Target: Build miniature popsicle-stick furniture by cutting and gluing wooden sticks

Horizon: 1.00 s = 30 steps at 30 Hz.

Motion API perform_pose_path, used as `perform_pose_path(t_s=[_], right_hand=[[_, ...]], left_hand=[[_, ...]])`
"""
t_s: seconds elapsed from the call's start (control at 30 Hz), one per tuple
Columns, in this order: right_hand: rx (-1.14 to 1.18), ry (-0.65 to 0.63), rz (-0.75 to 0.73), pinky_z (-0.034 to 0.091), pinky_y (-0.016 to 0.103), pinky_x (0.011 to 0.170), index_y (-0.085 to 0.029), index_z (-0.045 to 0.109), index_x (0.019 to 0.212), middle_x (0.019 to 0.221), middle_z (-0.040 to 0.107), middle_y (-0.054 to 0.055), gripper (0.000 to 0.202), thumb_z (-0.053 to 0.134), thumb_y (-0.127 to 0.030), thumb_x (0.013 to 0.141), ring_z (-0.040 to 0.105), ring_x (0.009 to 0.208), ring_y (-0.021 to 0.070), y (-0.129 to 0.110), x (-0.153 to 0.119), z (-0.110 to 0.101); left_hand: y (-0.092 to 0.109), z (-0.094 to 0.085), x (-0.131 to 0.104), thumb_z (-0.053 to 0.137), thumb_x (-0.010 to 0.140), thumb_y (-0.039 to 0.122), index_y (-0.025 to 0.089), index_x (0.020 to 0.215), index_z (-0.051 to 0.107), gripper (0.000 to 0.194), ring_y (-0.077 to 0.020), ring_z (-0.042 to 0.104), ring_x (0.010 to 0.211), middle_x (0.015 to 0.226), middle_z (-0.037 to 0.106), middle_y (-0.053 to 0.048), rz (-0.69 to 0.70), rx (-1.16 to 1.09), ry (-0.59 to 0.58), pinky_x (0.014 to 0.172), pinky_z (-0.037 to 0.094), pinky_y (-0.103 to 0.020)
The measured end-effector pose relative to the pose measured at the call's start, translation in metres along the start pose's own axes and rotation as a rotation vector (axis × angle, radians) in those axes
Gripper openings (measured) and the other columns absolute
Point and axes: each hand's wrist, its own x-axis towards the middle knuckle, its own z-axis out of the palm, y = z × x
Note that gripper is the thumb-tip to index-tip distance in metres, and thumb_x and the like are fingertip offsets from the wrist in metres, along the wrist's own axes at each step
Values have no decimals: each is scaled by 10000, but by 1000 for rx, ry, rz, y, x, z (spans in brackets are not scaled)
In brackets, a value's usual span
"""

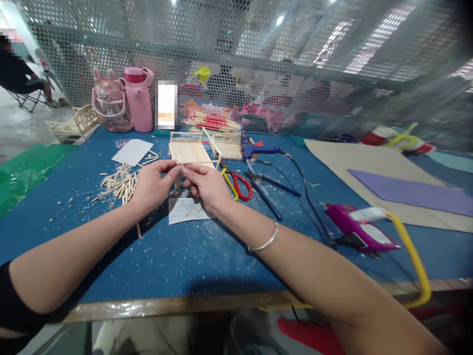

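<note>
My left hand (157,182) and my right hand (207,185) meet at the near side of a small model built of wooden sticks (190,152). Thumbs and forefingers of both are pinched, fingertips almost touching, around a thin wooden stick mostly hidden by the fingers. The model has a flat slatted deck with raised rails. Beneath my hands lies a white paper sheet (185,215) with a few stick bits on it. A pile of short cut sticks (120,183) is just left of my left hand. Scissors with red and yellow handles (242,186) lie beside my right hand.
Blue-handled pliers (271,199) and a blue glue gun (260,149) with a black cord lie to the right. Farther right are a purple plugged device (360,229) and a purple foam sheet (410,195). Pink bottles (138,101) and bundled red-tipped sticks (212,121) stand along the perforated metal panel.
</note>
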Motion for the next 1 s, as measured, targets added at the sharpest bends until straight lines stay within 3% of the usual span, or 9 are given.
perform_pose_path(t_s=[0.47,0.63,0.77,0.87,1.0], right_hand=[[0,-13,-28,235,192,356,-172,651,807,491,534,-69,86,614,-244,777,361,350,22,1,1,2],[-10,-9,-18,222,191,343,-182,606,753,484,518,-69,88,584,-251,802,358,342,26,0,-2,-1],[16,-79,19,219,183,344,-188,576,723,478,518,-70,108,579,-258,805,363,345,29,-5,-9,-4],[72,-162,47,226,175,359,-185,565,710,465,497,-81,121,580,-263,801,365,355,26,-8,-14,-3],[89,-222,101,226,182,372,-183,552,715,472,482,-86,108,563,-251,799,355,362,30,-12,-15,-2]], left_hand=[[-3,-2,2,524,820,265,199,930,695,213,-177,645,866,966,730,-50,0,20,-35,836,478,-334],[-3,-3,-2,542,806,273,159,982,631,227,-159,628,791,919,701,-78,-18,4,33,754,497,-311],[7,-9,-13,572,790,304,155,934,606,210,-141,591,714,825,666,-62,24,12,68,582,478,-246],[15,-12,-19,589,788,312,170,869,648,173,-134,598,687,800,687,-46,89,36,-28,597,487,-240],[17,-14,-18,561,809,277,204,812,674,134,-131,608,655,783,713,-23,134,151,0,636,485,-254]])
